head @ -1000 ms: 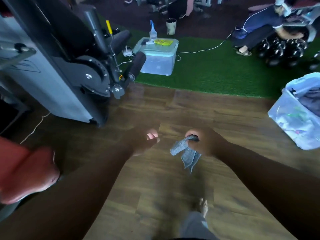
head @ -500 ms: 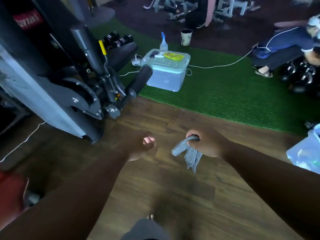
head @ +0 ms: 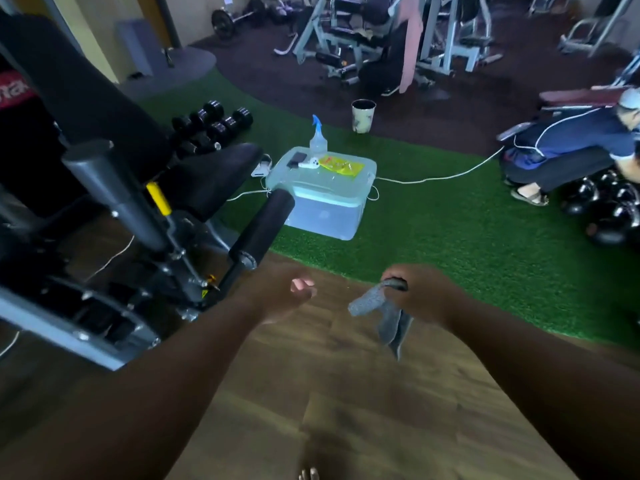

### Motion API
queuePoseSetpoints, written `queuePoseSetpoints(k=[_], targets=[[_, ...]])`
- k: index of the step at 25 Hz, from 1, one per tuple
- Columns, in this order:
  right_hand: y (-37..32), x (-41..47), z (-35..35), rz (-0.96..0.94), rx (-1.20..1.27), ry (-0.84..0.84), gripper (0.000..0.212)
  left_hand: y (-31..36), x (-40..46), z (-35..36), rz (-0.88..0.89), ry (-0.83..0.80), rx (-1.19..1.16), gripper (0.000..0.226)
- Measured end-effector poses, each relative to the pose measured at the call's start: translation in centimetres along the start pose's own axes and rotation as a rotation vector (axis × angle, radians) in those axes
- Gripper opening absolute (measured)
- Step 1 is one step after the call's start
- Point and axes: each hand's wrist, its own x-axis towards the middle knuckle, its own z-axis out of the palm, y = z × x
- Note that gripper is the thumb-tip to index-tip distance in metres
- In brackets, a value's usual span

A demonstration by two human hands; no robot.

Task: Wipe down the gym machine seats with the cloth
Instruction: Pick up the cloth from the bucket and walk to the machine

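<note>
While the right hand (head: 422, 293) grips one grey cloth (head: 382, 315), the left hand (head: 278, 295) (loosely curled) holds nothing.

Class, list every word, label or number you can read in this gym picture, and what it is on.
Red label on the gym machine: white letters, cut off and blurred, unreadable.
Yellow packet on the plastic box lid: print too blurred.
Yellow sticker on that machine's frame: too small.
Nothing reads whole.

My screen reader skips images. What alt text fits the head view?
A person's right hand grips a gray cloth over a wood floor; the left hand, loosely curled, holds nothing. A black machine seat stands left; a spray bottle tops a plastic bin beyond.
</note>
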Motion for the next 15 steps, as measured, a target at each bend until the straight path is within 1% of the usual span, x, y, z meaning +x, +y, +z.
queuePoseSetpoints(k=[3,6,10,12,15], targets=[[1.1,7.1,-2.3,-0.047,0.0,-0.005,0.009,-0.8,6.7,-2.1,-0.022,-0.002,-0.056,0.022],[2.9,14.9,-4.4,-0.15,-0.013,-0.046,0.01,-1.8,12.8,-3.4,-0.057,0.016,-0.051,0.018],[5.1,26.7,-7.3,-0.26,-0.054,-0.115,0.012,-3.8,20.7,-4.7,-0.206,0.114,-0.112,0.018],[5.4,31.7,-8.7,-0.299,-0.058,-0.139,0.012,-4.3,23.4,-5.1,-0.247,0.142,-0.116,0.018],[4.5,39.3,-9.9,-0.364,-0.048,-0.186,0.024,-6.1,27.2,-6.4,-0.313,0.188,-0.148,0.016]])
